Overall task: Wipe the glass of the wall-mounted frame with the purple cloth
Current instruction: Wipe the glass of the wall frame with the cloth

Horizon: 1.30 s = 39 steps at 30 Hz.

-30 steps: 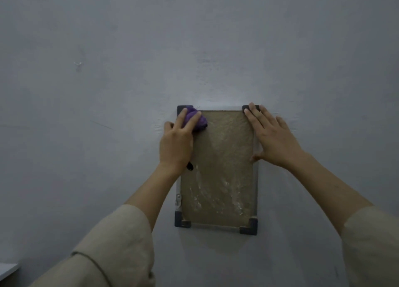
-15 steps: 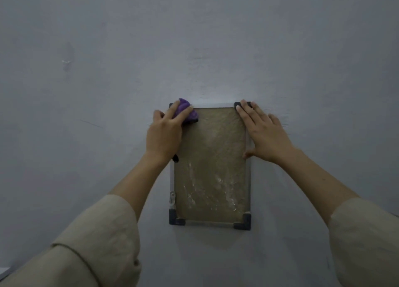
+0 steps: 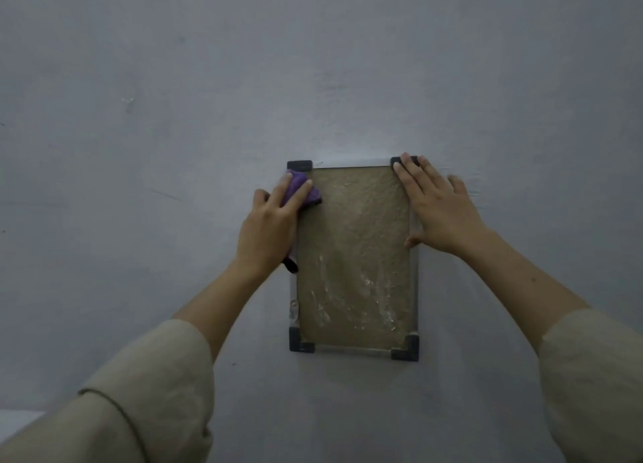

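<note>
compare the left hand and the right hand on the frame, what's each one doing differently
The left hand presses the purple cloth against the glass near the frame's top left corner; the right hand holds nothing. The left hand's fingers curl over the cloth; the right hand lies flat and spread along the frame's right edge, fingertips at the top right corner. Both rest on the upper part of the frame.

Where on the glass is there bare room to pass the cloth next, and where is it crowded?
Free: the middle and lower glass, bordered by the two bottom corner pieces and the side rails, where smears show. Crowded: the top left, under the left hand and purple cloth, and the upper right edge, under the flat right hand.
</note>
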Each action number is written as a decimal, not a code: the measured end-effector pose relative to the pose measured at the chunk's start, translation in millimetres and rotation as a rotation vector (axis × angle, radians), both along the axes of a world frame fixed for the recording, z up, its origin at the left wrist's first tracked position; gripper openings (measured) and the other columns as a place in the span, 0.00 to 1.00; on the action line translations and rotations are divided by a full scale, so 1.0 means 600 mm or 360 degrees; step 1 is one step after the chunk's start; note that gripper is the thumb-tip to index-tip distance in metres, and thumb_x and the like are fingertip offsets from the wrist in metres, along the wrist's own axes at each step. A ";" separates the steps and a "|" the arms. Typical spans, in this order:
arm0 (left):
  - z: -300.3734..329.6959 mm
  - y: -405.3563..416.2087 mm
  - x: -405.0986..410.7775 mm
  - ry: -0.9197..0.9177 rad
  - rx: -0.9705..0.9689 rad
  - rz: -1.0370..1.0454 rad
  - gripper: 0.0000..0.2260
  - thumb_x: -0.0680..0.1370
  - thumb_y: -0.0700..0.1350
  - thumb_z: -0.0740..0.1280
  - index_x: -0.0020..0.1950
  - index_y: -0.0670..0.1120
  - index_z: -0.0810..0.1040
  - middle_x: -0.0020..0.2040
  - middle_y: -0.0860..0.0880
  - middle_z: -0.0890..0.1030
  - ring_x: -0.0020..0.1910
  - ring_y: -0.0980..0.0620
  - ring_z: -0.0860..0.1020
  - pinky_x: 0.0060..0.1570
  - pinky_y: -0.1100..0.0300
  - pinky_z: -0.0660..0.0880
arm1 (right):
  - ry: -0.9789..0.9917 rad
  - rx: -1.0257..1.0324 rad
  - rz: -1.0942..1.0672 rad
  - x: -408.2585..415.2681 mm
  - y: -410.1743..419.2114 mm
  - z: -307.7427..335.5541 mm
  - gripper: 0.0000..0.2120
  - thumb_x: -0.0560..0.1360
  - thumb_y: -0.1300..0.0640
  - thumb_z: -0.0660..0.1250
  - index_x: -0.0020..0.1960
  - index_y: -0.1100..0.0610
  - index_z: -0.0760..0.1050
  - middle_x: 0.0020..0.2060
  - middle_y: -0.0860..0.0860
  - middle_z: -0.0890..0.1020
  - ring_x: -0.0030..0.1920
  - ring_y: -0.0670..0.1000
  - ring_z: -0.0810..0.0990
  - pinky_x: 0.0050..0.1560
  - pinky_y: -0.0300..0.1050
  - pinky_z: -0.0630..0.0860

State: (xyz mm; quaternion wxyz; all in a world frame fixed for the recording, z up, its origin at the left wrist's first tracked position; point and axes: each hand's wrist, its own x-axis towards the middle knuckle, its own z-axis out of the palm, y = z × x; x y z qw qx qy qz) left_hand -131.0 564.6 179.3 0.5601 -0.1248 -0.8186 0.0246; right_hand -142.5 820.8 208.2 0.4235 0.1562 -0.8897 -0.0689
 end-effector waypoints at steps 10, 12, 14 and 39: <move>-0.003 -0.012 -0.004 0.0050 0.0023 0.0069 0.23 0.77 0.36 0.63 0.70 0.50 0.69 0.73 0.43 0.66 0.51 0.37 0.71 0.45 0.45 0.78 | -0.0030 0.0003 -0.0005 0.002 0.000 0.000 0.60 0.63 0.45 0.76 0.75 0.54 0.34 0.76 0.48 0.37 0.75 0.50 0.37 0.72 0.61 0.51; -0.015 -0.005 -0.003 0.0103 -0.0395 -0.0105 0.25 0.72 0.33 0.69 0.67 0.47 0.73 0.68 0.40 0.71 0.48 0.36 0.74 0.42 0.45 0.79 | -0.0029 0.0001 -0.0010 0.002 -0.001 0.000 0.59 0.63 0.45 0.76 0.75 0.54 0.34 0.76 0.49 0.37 0.75 0.50 0.38 0.72 0.61 0.51; -0.029 -0.008 -0.001 0.0044 -0.0882 -0.0181 0.28 0.69 0.33 0.72 0.67 0.48 0.73 0.68 0.40 0.72 0.49 0.37 0.76 0.43 0.45 0.80 | -0.0021 0.0013 -0.0023 0.002 -0.001 0.000 0.60 0.63 0.45 0.76 0.75 0.54 0.34 0.76 0.49 0.37 0.75 0.50 0.38 0.72 0.61 0.51; -0.086 -0.046 0.000 0.0046 -0.0688 -0.0132 0.33 0.64 0.30 0.74 0.67 0.48 0.73 0.69 0.41 0.71 0.48 0.35 0.76 0.39 0.44 0.79 | -0.0018 0.0015 -0.0021 0.003 -0.001 0.001 0.60 0.62 0.45 0.77 0.75 0.54 0.35 0.76 0.49 0.38 0.76 0.51 0.39 0.71 0.64 0.53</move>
